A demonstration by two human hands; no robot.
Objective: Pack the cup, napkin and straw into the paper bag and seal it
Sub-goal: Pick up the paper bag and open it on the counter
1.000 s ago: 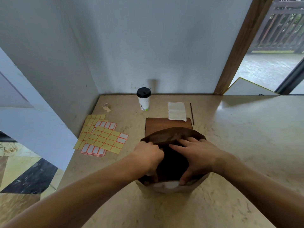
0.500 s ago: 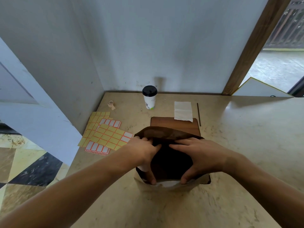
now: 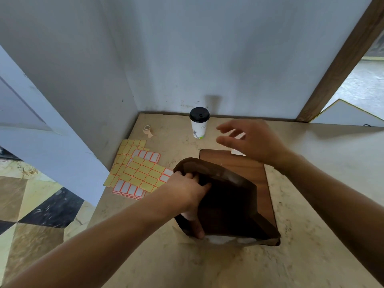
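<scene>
A brown paper bag [image 3: 228,206] stands open on the counter in front of me, its dark mouth facing up. My left hand [image 3: 188,192] grips the bag's left rim, thumb inside the opening. My right hand [image 3: 248,140] hovers with fingers spread above the counter behind the bag, right of the cup and apart from it. The white paper cup with a black lid [image 3: 199,123] stands upright near the back wall. A corner of the white napkin [image 3: 236,151] shows under my right hand. The straw is hidden.
Sheets of yellow and white stickers [image 3: 138,170] lie left of the bag. A small tape roll [image 3: 147,129] sits near the back left corner. A brown wooden board [image 3: 245,164] lies under the bag. Walls close off the back and left; the counter [image 3: 322,183] extends right.
My right hand has let go of the bag's rim and moved up and away toward the cup and napkin. My left hand still holds the bag's left edge.
</scene>
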